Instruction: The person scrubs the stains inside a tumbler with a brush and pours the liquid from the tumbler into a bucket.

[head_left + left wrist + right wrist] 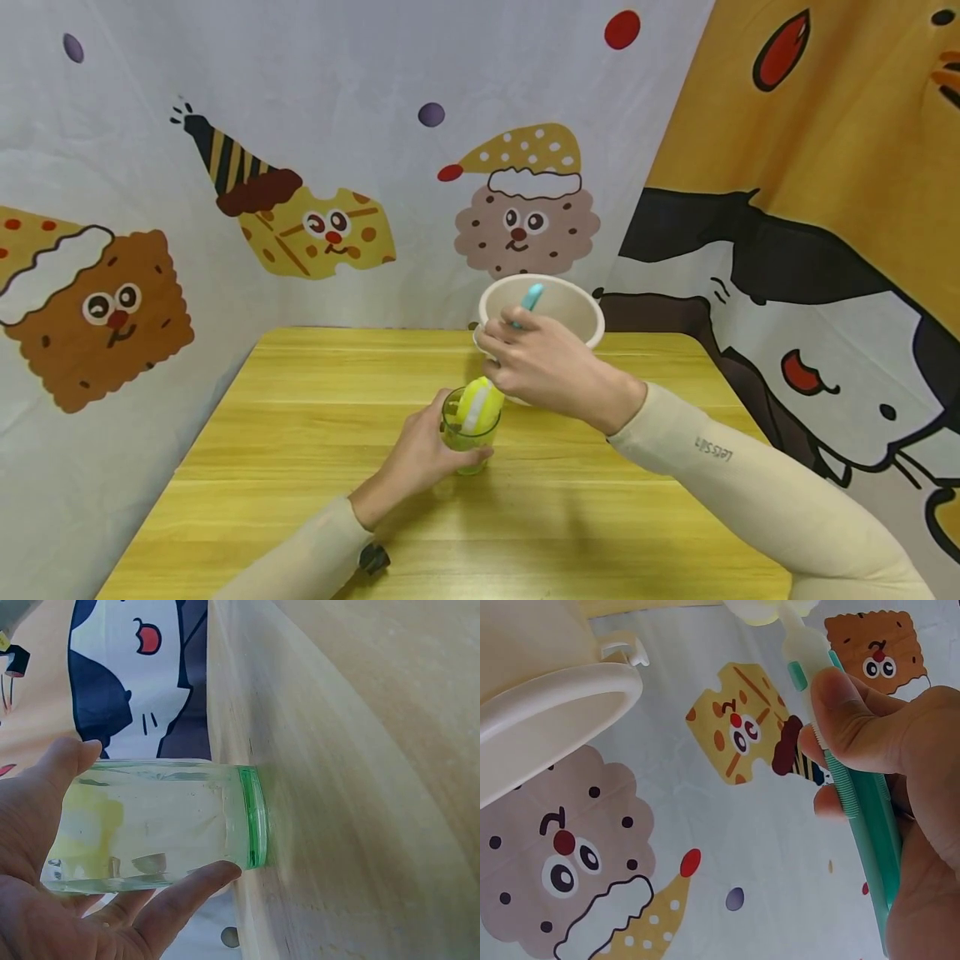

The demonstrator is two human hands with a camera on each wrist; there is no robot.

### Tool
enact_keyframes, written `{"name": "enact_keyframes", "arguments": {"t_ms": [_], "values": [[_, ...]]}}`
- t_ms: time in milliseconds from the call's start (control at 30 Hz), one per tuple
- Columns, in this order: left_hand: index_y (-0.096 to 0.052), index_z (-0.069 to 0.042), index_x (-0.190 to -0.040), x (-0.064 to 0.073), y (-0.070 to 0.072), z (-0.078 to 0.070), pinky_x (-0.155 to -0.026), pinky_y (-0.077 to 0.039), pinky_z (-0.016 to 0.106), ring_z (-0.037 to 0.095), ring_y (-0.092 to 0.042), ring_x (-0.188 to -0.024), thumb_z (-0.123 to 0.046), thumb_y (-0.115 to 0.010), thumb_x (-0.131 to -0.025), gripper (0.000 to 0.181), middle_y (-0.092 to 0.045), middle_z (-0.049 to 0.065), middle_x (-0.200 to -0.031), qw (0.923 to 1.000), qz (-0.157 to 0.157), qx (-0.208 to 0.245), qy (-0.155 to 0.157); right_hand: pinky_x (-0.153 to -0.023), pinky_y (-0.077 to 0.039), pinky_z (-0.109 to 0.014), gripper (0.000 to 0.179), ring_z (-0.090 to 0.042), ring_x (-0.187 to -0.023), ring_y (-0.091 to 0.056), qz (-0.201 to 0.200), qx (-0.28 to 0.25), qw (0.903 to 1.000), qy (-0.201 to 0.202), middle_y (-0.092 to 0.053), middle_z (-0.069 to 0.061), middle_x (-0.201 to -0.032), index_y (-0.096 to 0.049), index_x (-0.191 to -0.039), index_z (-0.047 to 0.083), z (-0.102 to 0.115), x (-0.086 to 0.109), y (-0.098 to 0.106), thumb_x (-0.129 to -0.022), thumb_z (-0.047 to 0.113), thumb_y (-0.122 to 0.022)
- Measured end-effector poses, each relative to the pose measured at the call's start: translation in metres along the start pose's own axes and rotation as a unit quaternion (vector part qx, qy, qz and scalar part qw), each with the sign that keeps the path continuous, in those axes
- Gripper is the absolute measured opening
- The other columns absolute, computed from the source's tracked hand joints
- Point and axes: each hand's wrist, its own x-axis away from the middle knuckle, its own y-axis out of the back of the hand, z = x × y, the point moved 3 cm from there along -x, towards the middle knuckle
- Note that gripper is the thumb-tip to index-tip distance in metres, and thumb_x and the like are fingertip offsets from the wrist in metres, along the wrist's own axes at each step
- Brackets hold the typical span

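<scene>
A clear, green-tinted glass cup [471, 450] stands on the wooden table. My left hand [420, 450] grips it around the side, thumb and fingers spread about the wall in the left wrist view, where the glass cup [172, 817] shows its thick green base. My right hand [543, 362] holds a sponge cup brush by its teal handle [866, 825], pinched between thumb and fingers. The brush's yellow-and-white sponge head [480, 406] sits in the mouth of the cup, partly above the rim. Through the glass it appears as a yellow blur.
A cream-white bucket [588, 321] stands behind my right hand, near the table's [300, 417] back edge; its rim and a side lug show in the right wrist view. A cartoon-printed curtain [337, 67] hangs around the table. A small black object [373, 558] is beside my left sleeve.
</scene>
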Motion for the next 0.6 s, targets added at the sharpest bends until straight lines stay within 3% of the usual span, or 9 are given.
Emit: {"name": "enact_keyframes", "arguments": {"t_ms": [600], "values": [[-0.060,-0.021,-0.154,0.0000,0.0006,-0.0010,-0.100,-0.067,0.039,0.014,-0.078,-0.118,-0.041,-0.109,-0.083,0.088,-0.082,-0.003,-0.130,1.0000,-0.005,-0.001,-0.008,-0.113,-0.047,-0.035,0.020,-0.016,-0.119,-0.068,0.024,-0.023,0.9994,0.011,-0.081,0.005,-0.117,-0.089,-0.098,0.031,0.0023,0.0000,0.0053,-0.084,0.036,-0.104]]}}
